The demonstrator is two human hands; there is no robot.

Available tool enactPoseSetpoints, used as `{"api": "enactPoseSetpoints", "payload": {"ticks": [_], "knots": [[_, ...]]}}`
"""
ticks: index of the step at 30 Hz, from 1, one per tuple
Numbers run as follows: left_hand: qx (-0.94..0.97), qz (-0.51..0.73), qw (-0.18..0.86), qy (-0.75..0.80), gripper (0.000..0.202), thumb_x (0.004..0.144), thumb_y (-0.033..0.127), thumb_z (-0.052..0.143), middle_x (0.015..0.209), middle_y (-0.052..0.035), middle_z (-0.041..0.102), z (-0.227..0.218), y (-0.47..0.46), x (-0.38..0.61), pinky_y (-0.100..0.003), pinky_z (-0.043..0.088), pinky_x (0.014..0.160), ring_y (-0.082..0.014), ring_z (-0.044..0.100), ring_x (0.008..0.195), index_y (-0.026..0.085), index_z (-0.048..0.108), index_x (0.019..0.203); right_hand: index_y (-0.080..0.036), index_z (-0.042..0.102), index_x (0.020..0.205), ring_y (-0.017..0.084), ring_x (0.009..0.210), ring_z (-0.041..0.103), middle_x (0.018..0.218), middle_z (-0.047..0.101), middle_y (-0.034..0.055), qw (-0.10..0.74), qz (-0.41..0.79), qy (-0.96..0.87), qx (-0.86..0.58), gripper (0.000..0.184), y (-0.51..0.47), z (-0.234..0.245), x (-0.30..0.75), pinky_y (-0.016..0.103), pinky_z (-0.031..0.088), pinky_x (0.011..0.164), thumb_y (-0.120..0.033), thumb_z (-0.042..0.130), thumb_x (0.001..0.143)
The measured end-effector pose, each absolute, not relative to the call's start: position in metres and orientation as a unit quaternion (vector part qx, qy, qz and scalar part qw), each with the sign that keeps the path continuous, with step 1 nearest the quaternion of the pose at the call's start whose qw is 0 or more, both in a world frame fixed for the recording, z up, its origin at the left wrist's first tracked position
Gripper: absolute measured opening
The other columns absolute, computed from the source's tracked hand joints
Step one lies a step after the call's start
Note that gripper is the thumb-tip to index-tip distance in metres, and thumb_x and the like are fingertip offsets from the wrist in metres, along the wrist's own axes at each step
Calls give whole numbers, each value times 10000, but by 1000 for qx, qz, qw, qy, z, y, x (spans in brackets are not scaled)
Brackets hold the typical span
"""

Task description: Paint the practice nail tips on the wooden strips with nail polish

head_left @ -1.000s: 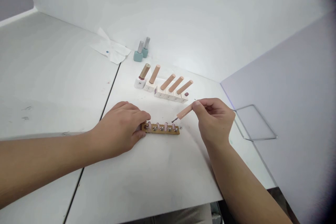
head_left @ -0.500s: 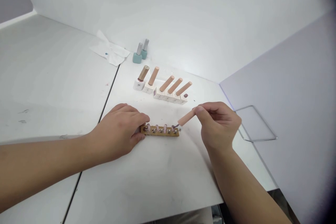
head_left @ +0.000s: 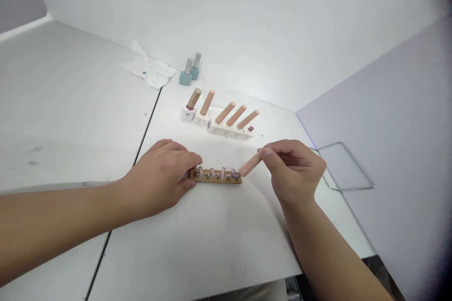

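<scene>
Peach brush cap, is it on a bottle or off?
Off: the right hand pinches the peach brush cap near the wooden strip, no bottle attached.

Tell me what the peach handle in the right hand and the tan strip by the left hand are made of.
The peach handle in the right hand looks like plastic: satin sheen, even colour, no grain. The tan strip by the left hand looks like matt wood, though the grain is too small to confirm. Its round studs look metal, going by their bright glints.

White tabletop point(head_left: 197, 244) | crumpled tissue point(head_left: 146, 69) | two teal polish bottles point(head_left: 185, 78) | row of peach-capped polish bottles point(head_left: 226, 124) | wooden strip point(head_left: 215, 179)
</scene>
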State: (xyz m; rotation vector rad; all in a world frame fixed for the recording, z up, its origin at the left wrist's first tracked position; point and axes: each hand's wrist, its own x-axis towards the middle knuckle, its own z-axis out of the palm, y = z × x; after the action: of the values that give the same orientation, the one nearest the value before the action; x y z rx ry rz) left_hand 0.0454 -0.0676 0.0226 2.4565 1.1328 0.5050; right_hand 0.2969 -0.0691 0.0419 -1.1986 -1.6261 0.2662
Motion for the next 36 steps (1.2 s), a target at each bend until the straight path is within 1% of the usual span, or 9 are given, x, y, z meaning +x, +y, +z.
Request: {"api": "enactPoseSetpoints", "payload": {"ticks": [7, 15, 21, 27, 30, 33, 36], "knots": [[879, 185, 187, 398, 98, 799, 192, 549, 840, 1, 668, 22, -67, 46, -379, 396, 883, -199, 578, 869, 219, 596, 880, -210, 621, 673, 130, 547, 564, 596, 622, -22, 527, 100, -677, -505, 61, -69, 43, 296, 304, 453, 511, -173, 640, 717], [880, 180, 190, 397, 90, 806, 188, 545, 859, 6, 674, 24, -67, 46, -370, 394, 886, -191, 584, 876, 215, 586, 881, -210, 612, 672, 119, 538, 531, 578, 603, -25, 528, 120, -662, -518, 69, -68, 44, 294, 305, 449, 518, -180, 643, 726], [880, 179, 186, 398, 78, 804, 196, 546, 858, 8, 674, 23, -66, 46, -372, 395, 876, -197, 589, 878, 221, 582, 869, -205, 610, 657, 112, 542, 507, 565, 591, -32, 537, 101, -619, -563, 71, -65, 44, 289, 286, 423, 499, -201, 646, 718], [882, 182, 185, 394, 85, 803, 189, 551, 846, 11, 672, 23, -67, 47, -366, 394, 879, -193, 590, 880, 215, 586, 876, -191, 632, 687, 109, 580, 543, 622, 621, -18, 533, 106, -598, -589, 65, -63, 43, 289, 277, 452, 544, -227, 662, 732], [881, 182, 186, 396, 85, 801, 188, 554, 848, 10, 674, 23, -67, 46, -369, 396, 883, -196, 591, 887, 216, 588, 873, -196, 636, 705, 120, 593, 566, 642, 633, -13, 535, 103, -607, -578, 77, -64, 42, 291, 289, 472, 556, -256, 671, 740], [879, 183, 187, 399, 88, 799, 198, 557, 858, 7, 677, 22, -67, 46, -374, 399, 882, -203, 594, 896, 222, 592, 876, -204, 635, 725, 132, 603, 583, 659, 651, -9, 539, 99, -635, -544, 64, -65, 42, 294, 306, 484, 566, -252, 673, 745], [878, 185, 188, 399, 87, 801, 204, 556, 862, 8, 677, 23, -67, 46, -371, 402, 873, -203, 594, 898, 223, 593, 876, -208, 629, 727, 126, 547, 553, 608, 648, -13, 536, 98, -671, -503, 45, -67, 44, 294, 307, 471, 534, -220, 655, 762]]}}
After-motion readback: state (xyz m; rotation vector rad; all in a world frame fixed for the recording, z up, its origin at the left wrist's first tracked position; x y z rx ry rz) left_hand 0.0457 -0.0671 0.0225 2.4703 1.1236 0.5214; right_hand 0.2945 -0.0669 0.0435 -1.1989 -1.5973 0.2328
